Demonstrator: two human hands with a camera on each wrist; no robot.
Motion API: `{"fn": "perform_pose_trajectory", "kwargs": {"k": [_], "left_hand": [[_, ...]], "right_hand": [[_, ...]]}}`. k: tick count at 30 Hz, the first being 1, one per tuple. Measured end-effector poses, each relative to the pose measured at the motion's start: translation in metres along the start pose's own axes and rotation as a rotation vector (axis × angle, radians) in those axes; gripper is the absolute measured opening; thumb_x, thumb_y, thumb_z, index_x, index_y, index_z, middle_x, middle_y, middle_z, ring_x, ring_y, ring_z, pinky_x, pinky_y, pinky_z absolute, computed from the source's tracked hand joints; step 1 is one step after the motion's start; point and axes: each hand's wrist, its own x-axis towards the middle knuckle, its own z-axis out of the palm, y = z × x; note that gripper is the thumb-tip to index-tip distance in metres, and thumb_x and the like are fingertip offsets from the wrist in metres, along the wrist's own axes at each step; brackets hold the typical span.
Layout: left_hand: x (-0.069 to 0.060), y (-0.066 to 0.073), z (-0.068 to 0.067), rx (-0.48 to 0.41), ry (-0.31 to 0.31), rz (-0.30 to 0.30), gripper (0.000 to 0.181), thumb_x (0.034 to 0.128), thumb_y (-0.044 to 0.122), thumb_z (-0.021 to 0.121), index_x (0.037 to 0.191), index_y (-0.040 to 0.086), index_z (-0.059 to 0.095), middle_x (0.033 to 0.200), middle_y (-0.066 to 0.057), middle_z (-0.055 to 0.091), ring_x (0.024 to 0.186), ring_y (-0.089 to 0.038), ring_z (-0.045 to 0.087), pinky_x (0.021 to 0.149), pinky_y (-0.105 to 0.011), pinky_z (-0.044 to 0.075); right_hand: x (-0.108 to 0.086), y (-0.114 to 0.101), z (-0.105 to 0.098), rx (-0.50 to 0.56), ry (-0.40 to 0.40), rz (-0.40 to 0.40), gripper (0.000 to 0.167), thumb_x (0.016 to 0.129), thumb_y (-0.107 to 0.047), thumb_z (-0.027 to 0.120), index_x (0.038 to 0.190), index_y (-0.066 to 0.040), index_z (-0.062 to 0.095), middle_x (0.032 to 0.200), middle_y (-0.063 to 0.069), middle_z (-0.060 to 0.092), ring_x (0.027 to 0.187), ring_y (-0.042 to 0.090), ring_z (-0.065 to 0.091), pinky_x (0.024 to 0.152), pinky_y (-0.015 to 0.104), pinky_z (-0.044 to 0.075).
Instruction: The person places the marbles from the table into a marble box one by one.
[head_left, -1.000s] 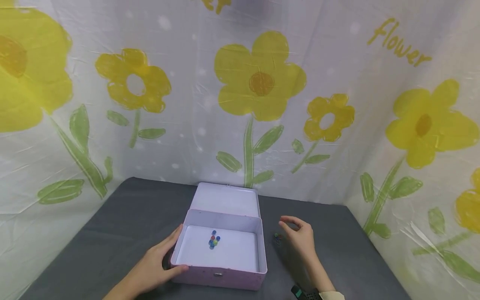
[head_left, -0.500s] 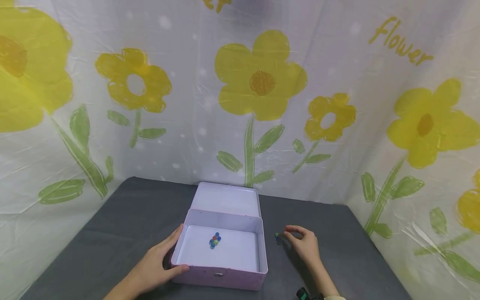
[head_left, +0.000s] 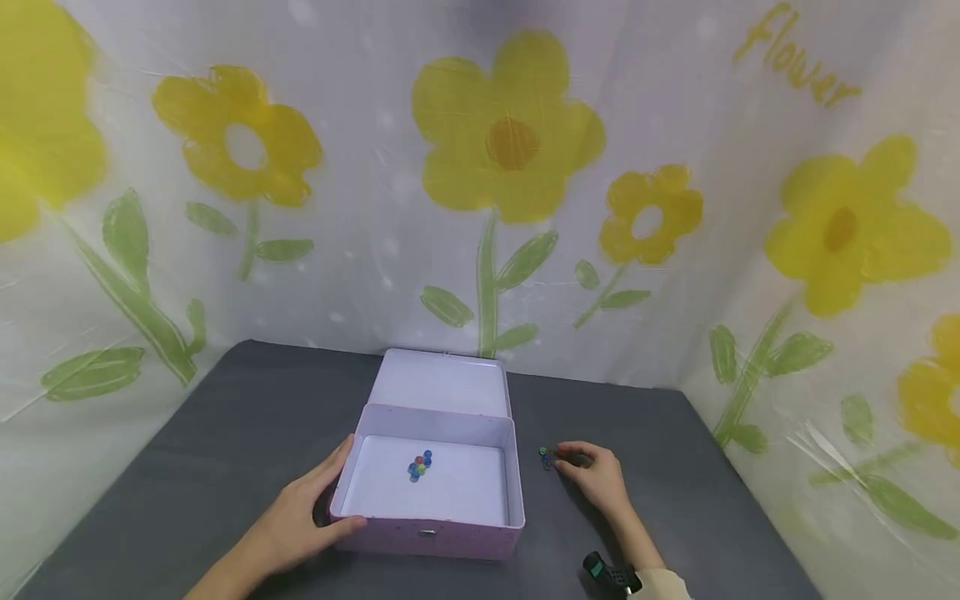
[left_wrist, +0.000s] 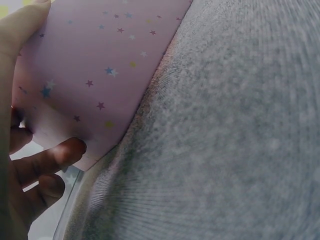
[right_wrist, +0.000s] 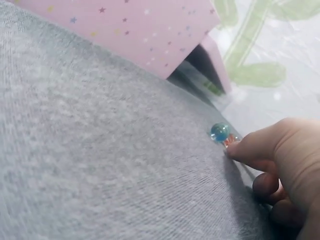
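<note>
A pink star-printed tin box [head_left: 465, 537] stands with its lid [head_left: 441, 383] thrown back. Several glass marbles [head_left: 422, 470] lie clustered on its white inner floor. My left hand [head_left: 288, 521] holds the box at its left side, thumb at the front corner and fingers along the wall. To the right of the box, my right hand [head_left: 600, 482] is down at a small group of marbles [head_left: 544, 457] on the cloth. Its thumb and forefinger pinch a clear marble with orange inside, beside a blue-green marble [right_wrist: 220, 131] in the right wrist view. The forefinger's tip is hidden there.
A dark grey cloth [head_left: 210, 450] covers the table. Behind and beside it hangs a white curtain [head_left: 360, 275] with yellow flowers. A black band [head_left: 609, 572] is on the right wrist.
My right hand first drew back right from the marbles, then moved left and closed its fingertips on one. The left hand stays on the box. The head view has shifted slightly.
</note>
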Motion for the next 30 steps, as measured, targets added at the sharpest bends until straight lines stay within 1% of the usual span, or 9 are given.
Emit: {"fn": "perform_pose_trajectory", "kwargs": {"k": [5, 8, 12, 16, 19, 22, 25, 27, 30], "left_hand": [[-0.005, 0.001, -0.004, 0.018, -0.024, -0.034, 0.111, 0.081, 0.052, 0.09, 0.168, 0.017, 0.032, 0.166, -0.016, 0.044, 0.143, -0.041, 0.052, 0.11, -0.044, 0.048], [-0.006, 0.0, -0.006, -0.006, -0.032, -0.052, 0.11, 0.0818, 0.052, 0.089, 0.168, 0.017, 0.031, 0.167, -0.016, 0.042, 0.144, -0.043, 0.05, 0.112, -0.047, 0.045], [-0.007, 0.0, -0.008, -0.005, -0.025, -0.053, 0.11, 0.0814, 0.051, 0.09, 0.168, 0.017, 0.032, 0.167, -0.016, 0.042, 0.144, -0.042, 0.05, 0.109, -0.061, 0.046], [-0.011, 0.002, -0.006, -0.001, -0.027, -0.061, 0.108, 0.0824, 0.053, 0.089, 0.169, 0.02, 0.032, 0.167, -0.013, 0.042, 0.149, -0.029, 0.046, 0.116, -0.026, 0.038], [-0.013, 0.003, -0.006, -0.009, -0.027, -0.059, 0.109, 0.0818, 0.052, 0.089, 0.169, 0.021, 0.032, 0.167, -0.013, 0.043, 0.148, -0.03, 0.046, 0.116, -0.028, 0.041], [-0.014, 0.006, -0.007, 0.008, -0.024, -0.051, 0.11, 0.0803, 0.051, 0.09, 0.169, 0.021, 0.032, 0.166, -0.013, 0.044, 0.144, -0.039, 0.051, 0.11, -0.046, 0.049], [-0.015, 0.007, -0.007, 0.007, -0.019, -0.038, 0.11, 0.0802, 0.05, 0.091, 0.168, 0.02, 0.032, 0.166, -0.014, 0.045, 0.142, -0.04, 0.053, 0.111, -0.031, 0.044], [-0.016, 0.006, -0.007, 0.006, -0.026, -0.05, 0.11, 0.0806, 0.051, 0.09, 0.168, 0.019, 0.033, 0.166, -0.013, 0.044, 0.143, -0.04, 0.052, 0.112, -0.028, 0.04], [-0.016, 0.006, -0.008, -0.007, -0.031, -0.058, 0.11, 0.0812, 0.051, 0.09, 0.168, 0.019, 0.032, 0.166, -0.016, 0.043, 0.144, -0.043, 0.051, 0.112, -0.046, 0.045]], "right_hand": [[0.001, -0.002, 0.006, -0.019, 0.001, -0.005, 0.021, 0.082, -0.006, 0.09, 0.102, -0.009, 0.084, 0.101, 0.006, 0.082, 0.101, 0.027, 0.075, 0.076, 0.027, 0.057], [0.0, -0.003, 0.009, -0.04, -0.006, -0.015, 0.02, 0.083, -0.007, 0.089, 0.102, -0.009, 0.083, 0.101, 0.006, 0.082, 0.103, 0.03, 0.076, 0.082, 0.037, 0.061], [0.0, -0.005, 0.013, -0.051, 0.003, -0.049, 0.017, 0.085, -0.007, 0.088, 0.101, -0.01, 0.084, 0.1, 0.005, 0.082, 0.105, 0.031, 0.076, 0.089, 0.047, 0.061], [-0.003, -0.006, 0.013, -0.065, 0.011, -0.065, 0.015, 0.085, -0.007, 0.088, 0.099, -0.012, 0.084, 0.098, 0.003, 0.082, 0.102, 0.03, 0.077, 0.086, 0.044, 0.061], [-0.004, -0.007, 0.014, -0.069, 0.006, -0.078, 0.014, 0.086, -0.007, 0.087, 0.099, -0.012, 0.084, 0.098, 0.003, 0.082, 0.1, 0.029, 0.077, 0.083, 0.039, 0.061], [-0.005, -0.006, 0.015, -0.062, 0.011, -0.086, 0.013, 0.086, -0.005, 0.087, 0.097, -0.011, 0.084, 0.097, 0.005, 0.082, 0.089, 0.023, 0.078, 0.073, 0.03, 0.059], [-0.007, -0.005, 0.016, -0.049, 0.017, -0.083, 0.013, 0.085, -0.004, 0.087, 0.097, -0.01, 0.084, 0.097, 0.007, 0.082, 0.073, 0.013, 0.073, 0.063, 0.024, 0.054], [-0.007, -0.004, 0.016, -0.037, 0.019, -0.076, 0.013, 0.085, -0.005, 0.087, 0.096, -0.01, 0.084, 0.097, 0.008, 0.082, 0.066, 0.005, 0.067, 0.059, 0.021, 0.051], [-0.007, -0.006, 0.015, -0.022, 0.024, -0.07, 0.012, 0.085, -0.007, 0.088, 0.096, -0.01, 0.085, 0.097, 0.008, 0.082, 0.064, 0.0, 0.064, 0.059, 0.02, 0.051]]}}
